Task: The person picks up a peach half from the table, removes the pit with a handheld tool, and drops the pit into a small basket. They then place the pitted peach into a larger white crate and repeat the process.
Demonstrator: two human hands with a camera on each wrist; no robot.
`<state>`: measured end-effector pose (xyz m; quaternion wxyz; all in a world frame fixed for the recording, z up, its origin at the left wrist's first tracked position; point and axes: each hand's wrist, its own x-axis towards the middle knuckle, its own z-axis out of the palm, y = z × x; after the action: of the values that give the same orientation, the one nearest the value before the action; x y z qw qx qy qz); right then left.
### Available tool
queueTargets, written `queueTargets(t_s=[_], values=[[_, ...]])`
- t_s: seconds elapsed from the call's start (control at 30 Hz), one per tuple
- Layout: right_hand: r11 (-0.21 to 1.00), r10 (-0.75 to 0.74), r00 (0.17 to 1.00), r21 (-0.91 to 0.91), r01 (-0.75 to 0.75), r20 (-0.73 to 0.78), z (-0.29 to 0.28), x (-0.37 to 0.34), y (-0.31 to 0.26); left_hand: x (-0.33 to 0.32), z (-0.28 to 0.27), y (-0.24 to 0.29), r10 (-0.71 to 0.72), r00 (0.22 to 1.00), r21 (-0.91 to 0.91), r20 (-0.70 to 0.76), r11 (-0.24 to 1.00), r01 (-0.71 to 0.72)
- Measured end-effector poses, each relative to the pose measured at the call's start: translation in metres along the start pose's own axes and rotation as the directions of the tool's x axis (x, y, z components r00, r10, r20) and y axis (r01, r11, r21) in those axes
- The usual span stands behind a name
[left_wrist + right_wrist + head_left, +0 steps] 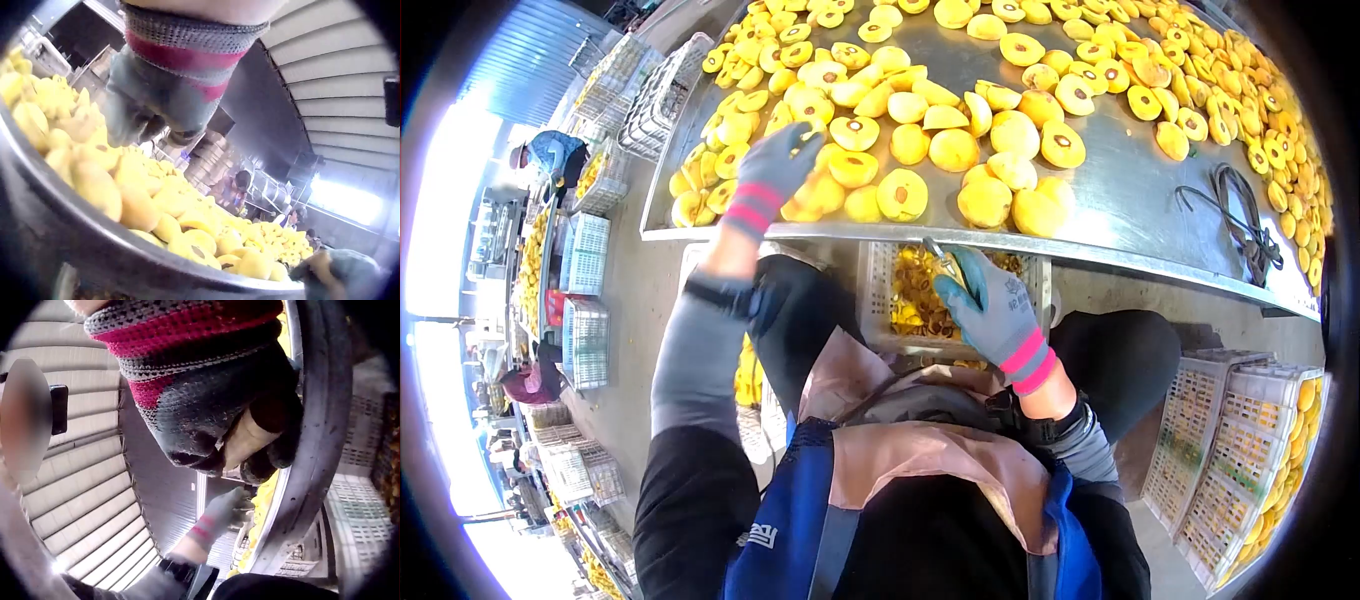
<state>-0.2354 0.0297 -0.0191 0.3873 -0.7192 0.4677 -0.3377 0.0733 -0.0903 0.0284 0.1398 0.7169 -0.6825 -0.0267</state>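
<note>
Halved yellow peaches (902, 194), many showing brown pits or hollows, cover much of a metal table (1100, 245). Over the fruit at the table's left side is my left hand (775, 168), in a grey glove with pink bands, its fingers loosely bent above the halves. My right hand (998, 308), gloved alike, is at the table's near edge and grips a wooden handle (253, 434). A metal end (930, 244) juts out past the thumb. Below that hand, a white crate (878, 300) holds brown and yellow pieces.
A dark cord (1245, 225) lies coiled on the table's right. White crates (1235, 430) of yellow fruit stand at the lower right. More crates (585, 250) and other people (555, 155) are off to the left. The table's raised rim (94, 231) runs in front.
</note>
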Motion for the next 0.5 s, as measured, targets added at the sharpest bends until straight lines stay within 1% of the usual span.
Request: queueTargets(t_s=[0.03,0.1,0.13,0.17,0.23,0.33,0.37,0.4,0.47,0.5], values=[[1.000,-0.025,1.000,-0.019,0.025,0.001,0.001,0.002,0.002,0.027,0.024,-0.003,0.025,1.000,0.110,-0.005,0.994,-0.024],[1.000,-0.007,1.000,-0.027,0.007,0.015,0.000,0.003,0.003,0.064,0.039,0.015,-0.074,0.983,0.256,0.167,0.966,0.030],[1.000,0.006,1.000,-0.028,-0.005,0.022,-0.001,0.004,0.004,0.074,0.046,0.021,-0.132,0.960,0.332,0.248,0.942,0.043],[0.999,-0.031,1.000,-0.026,0.031,-0.005,-0.001,0.005,0.004,0.079,0.053,0.024,-0.142,0.958,0.294,0.251,0.954,0.065],[0.999,-0.039,0.999,-0.021,0.039,-0.028,0.001,0.005,0.009,0.080,0.072,0.025,-0.171,0.949,0.221,0.263,0.969,0.113],[0.997,-0.079,0.993,-0.005,0.079,-0.083,0.003,0.010,0.015,0.073,0.091,0.017,-0.095,0.974,0.067,0.208,0.994,0.082],[0.996,-0.093,0.990,-0.001,0.093,-0.106,0.004,0.010,0.015,0.067,0.096,0.015,-0.025,0.998,-0.007,0.060,1.000,0.026],[0.996,-0.084,0.991,0.025,0.088,-0.108,0.003,0.012,0.015,0.064,0.098,0.012,0.030,0.999,-0.129,0.039,0.991,-0.025],[0.994,-0.075,0.990,0.075,0.085,-0.122,0.000,0.020,0.011,0.062,0.098,0.012,0.137,0.990,-0.360,-0.031,0.923,-0.139],[0.993,-0.085,0.985,0.073,0.097,-0.152,-0.007,0.025,0.002,0.051,0.088,0.026,0.061,0.998,-0.579,-0.028,0.812,-0.066]])
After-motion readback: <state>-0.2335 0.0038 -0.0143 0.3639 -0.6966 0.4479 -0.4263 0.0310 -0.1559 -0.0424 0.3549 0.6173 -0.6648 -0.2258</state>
